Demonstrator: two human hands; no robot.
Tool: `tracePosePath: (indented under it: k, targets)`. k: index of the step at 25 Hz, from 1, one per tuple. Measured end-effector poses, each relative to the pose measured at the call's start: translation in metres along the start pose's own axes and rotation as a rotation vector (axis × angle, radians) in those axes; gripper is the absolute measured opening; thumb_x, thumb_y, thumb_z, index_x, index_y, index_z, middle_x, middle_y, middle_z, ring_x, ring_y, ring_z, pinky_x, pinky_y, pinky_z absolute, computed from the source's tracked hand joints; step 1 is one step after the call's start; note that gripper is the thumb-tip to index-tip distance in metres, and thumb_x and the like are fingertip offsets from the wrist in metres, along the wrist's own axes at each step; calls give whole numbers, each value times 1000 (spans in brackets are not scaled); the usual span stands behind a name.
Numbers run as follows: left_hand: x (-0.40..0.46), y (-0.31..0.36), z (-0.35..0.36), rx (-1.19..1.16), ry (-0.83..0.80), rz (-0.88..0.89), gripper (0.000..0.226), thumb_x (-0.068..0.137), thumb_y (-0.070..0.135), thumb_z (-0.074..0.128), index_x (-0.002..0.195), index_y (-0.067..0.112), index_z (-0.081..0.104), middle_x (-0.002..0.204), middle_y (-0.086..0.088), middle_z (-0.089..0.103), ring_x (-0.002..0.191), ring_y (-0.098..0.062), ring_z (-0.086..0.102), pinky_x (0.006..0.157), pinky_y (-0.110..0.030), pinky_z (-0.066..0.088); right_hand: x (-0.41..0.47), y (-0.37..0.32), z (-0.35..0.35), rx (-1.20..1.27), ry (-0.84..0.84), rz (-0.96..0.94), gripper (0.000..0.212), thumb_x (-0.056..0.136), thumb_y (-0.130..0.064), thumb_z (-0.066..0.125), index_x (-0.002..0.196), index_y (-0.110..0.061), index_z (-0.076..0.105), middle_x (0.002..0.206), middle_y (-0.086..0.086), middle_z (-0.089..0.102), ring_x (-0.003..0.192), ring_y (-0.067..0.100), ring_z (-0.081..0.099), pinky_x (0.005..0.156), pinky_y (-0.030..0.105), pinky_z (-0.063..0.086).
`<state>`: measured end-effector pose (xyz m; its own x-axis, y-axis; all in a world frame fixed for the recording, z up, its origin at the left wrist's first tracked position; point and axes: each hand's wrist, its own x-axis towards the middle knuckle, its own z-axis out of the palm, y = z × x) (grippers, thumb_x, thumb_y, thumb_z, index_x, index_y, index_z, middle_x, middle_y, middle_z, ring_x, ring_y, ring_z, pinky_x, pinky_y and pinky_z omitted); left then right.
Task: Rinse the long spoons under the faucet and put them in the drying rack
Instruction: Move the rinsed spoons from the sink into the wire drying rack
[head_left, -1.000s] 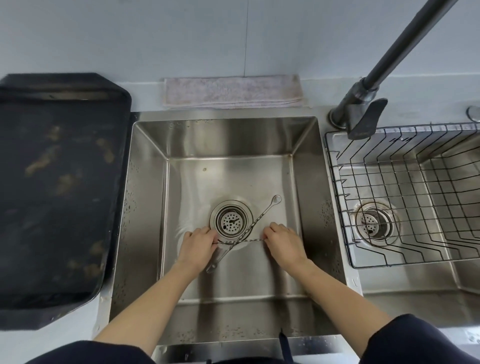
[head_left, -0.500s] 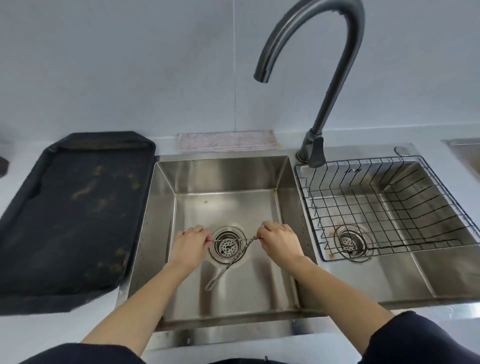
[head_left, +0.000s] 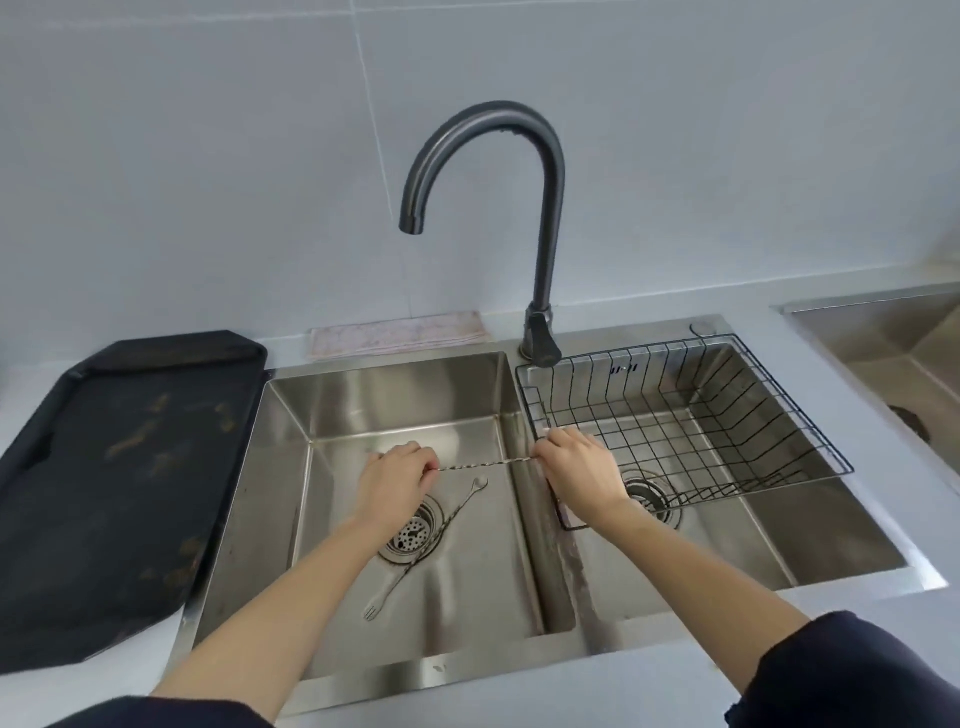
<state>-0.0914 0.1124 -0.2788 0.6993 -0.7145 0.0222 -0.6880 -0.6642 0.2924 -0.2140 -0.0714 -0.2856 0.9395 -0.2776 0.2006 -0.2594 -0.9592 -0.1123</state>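
A pale tiled wall stands behind a steel double sink (head_left: 519, 395), with a dark tray (head_left: 119, 478) on the counter at the left and a folded cloth (head_left: 397, 335) behind the left basin. A black faucet (head_left: 545, 218) rises between the two basins, and its spout hangs above the left one; no water is seen to run. A wire rack (head_left: 727, 415) sits in the right basin.

The left hand (head_left: 397, 480) and the right hand (head_left: 582, 475) hold one spoon (head_left: 485, 463) between them, level, above the back of the left basin. Each hand pinches one end with curled fingers, and the right hand is just at the near-left corner of the rack. A second spoon (head_left: 431, 545) lies on the floor of the left basin, across the drain (head_left: 413, 530), with its small bowl toward the back and a forked end toward the front.

I judge that the first spoon is lifted but not yet rinsed. The next move probably calls for one hand to let go and open the tap, while the other brings the spoon under the spout. The handle is thin and twisted, so a wet grip could slip
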Motion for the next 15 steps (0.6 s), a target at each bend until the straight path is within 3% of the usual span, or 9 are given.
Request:
tracePosePath:
  k: [11, 15]
  targets:
    - [58, 137, 16, -41, 12, 42, 21, 91, 23, 49, 102, 16, 65, 106, -3, 66, 99, -23, 60, 80, -32, 45, -15, 141, -41, -3, 10, 25, 20, 56, -1, 83, 63, -12, 68, 59, 3, 65, 54, 24, 64, 39, 27, 49]
    - [75, 175, 30, -19, -26, 18, 23, 93, 22, 46, 107, 17, 63, 109, -2, 65, 103, -21, 59, 86, -33, 47, -15, 183, -48, -34, -26, 7, 28, 46, -4, 89, 57, -16, 66, 53, -2, 63, 48, 19, 62, 33, 24, 47]
